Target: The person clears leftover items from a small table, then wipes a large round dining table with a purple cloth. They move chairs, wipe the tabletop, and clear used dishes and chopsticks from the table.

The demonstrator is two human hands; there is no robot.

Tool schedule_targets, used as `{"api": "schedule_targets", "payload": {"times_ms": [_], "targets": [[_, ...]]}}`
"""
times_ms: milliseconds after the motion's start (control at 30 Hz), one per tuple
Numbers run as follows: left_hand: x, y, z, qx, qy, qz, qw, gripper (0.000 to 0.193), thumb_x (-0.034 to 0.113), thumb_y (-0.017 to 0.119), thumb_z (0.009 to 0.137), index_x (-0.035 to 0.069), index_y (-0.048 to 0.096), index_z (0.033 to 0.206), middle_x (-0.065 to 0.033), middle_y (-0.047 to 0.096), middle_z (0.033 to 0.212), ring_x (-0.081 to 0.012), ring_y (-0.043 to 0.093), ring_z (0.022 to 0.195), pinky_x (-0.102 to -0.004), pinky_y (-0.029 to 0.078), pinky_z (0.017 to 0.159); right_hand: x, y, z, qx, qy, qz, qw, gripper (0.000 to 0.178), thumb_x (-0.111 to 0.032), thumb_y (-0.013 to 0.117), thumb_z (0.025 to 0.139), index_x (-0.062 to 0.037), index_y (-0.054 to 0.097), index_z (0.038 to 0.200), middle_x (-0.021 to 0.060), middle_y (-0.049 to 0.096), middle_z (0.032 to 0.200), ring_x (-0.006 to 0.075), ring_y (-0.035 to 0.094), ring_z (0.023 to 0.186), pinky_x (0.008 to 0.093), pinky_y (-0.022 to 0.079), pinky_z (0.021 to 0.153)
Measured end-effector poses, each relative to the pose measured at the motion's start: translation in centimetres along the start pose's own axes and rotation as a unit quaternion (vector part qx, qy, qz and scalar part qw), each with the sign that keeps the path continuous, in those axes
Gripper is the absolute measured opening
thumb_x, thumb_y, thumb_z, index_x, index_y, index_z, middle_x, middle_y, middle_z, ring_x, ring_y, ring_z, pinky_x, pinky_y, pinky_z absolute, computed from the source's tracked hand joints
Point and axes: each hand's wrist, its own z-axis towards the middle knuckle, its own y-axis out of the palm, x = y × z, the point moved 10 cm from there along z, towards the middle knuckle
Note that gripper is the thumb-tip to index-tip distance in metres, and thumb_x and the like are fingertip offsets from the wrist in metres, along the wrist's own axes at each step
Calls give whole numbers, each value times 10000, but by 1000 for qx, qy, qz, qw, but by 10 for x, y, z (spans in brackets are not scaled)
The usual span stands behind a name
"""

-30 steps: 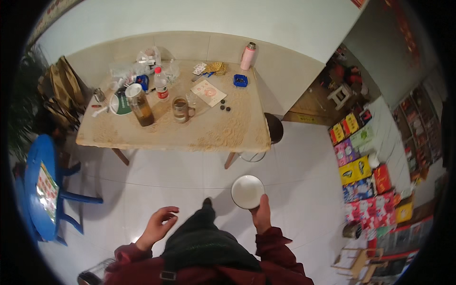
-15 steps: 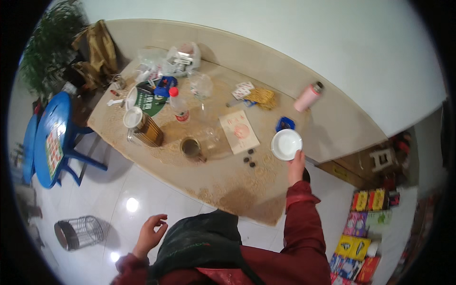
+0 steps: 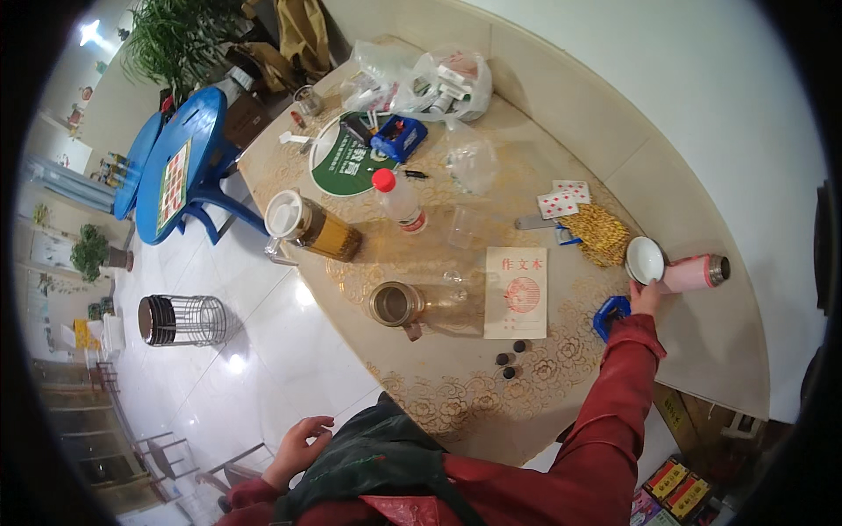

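Right hand (image 3: pixel 647 298) half behind white bowl (image 3: pixel 644 259)

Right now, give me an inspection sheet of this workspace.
Surface: beige patterned table, crowded.
Job's things: white bowl beside pink flask.
Clutter: jar, red-capped bottle, mug, booklet, playing cards, plastic bags, green fan.
Hands: right hand holds the bowl; left hand empty, by the waist.
Cables: nothing seen.
Surroundings: blue chairs, wire basket, plant.
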Motion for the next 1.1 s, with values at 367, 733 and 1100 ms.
{"api": "schedule_targets", "payload": {"times_ms": [367, 733, 1100], "targets": [[-29, 3, 1, 4, 27, -37, 999, 256, 72, 610, 834, 26, 604, 1086, -116, 632, 997, -200, 632, 853, -316, 508, 775, -28, 45, -192, -226, -281, -694, 623, 1104, -297, 874, 483, 2, 308, 1382, 251, 393, 1347, 395, 369, 1266, 408, 298, 1074], [-137, -70, -88, 74, 82, -93, 990, 339, 250, 556, 884, 61, 553, 1165, -145, 587, 1079, -291, 584, 979, -387, 463, 864, -45, 138, -455, -220, -622, -571, 489, 671, -304, 755, 701, 33, 480, 1212, 210, 547, 1110, 340, 539, 964, 426, 439, 859], [-348, -206, -261, 370, 28, -263, 891, 342, 263, 561, 873, 63, 551, 1150, -129, 601, 1078, -271, 599, 939, -388, 471, 835, 191, 336, -1002, -616, -684, -379, 93, 1114, -658, 765, 539, 40, 398, 1326, 261, 522, 1203, 420, 499, 1098, 491, 388, 971]]}}
